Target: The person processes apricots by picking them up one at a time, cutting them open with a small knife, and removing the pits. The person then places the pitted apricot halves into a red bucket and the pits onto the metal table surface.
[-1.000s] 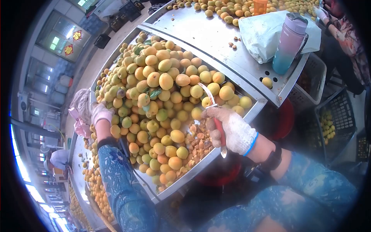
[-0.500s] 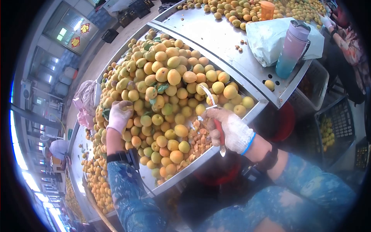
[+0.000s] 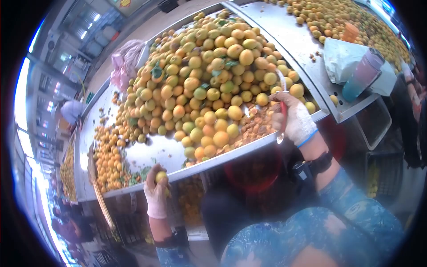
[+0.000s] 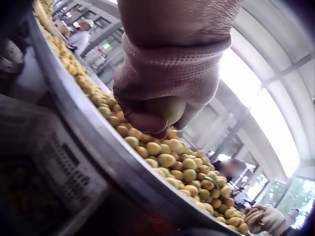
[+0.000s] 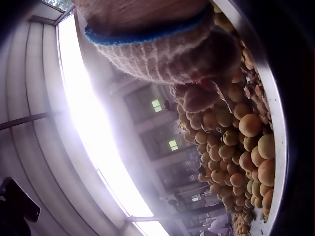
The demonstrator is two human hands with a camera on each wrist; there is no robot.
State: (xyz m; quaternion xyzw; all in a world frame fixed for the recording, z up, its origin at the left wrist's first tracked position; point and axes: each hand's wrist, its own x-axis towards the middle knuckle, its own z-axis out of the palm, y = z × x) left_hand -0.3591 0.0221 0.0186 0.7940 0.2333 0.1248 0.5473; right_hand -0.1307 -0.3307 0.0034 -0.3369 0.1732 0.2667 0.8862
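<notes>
My gloved left hand (image 3: pixel 156 194) grips green-yellow fruit (image 3: pixel 160 176) just outside the tray's front edge; the left wrist view shows one fruit (image 4: pixel 169 107) between thumb and fingers. In my gloved right hand (image 3: pixel 297 119) is a red-handled knife (image 3: pixel 283 116), its curved blade pointing up over the tray's right part. Beside it, halved fruit pieces (image 3: pixel 258 124) lie along the front rim. A large heap of yellow-orange fruit (image 3: pixel 191 83) fills much of the metal tray (image 3: pixel 149 153).
A bottle (image 3: pixel 363 74), a pale bag (image 3: pixel 338 60) and an orange cup (image 3: pixel 350 32) stand on the neighbouring table. Pink cloth (image 3: pixel 120 73) hangs at the far left edge. Below the tray are a red basin (image 3: pixel 258 173) and crates. Another person (image 3: pixel 71 111) is at the left.
My left hand has left the heap and come down to the tray's front edge, now holding fruit. The right hand keeps its grip on the knife. The head view has swung left.
</notes>
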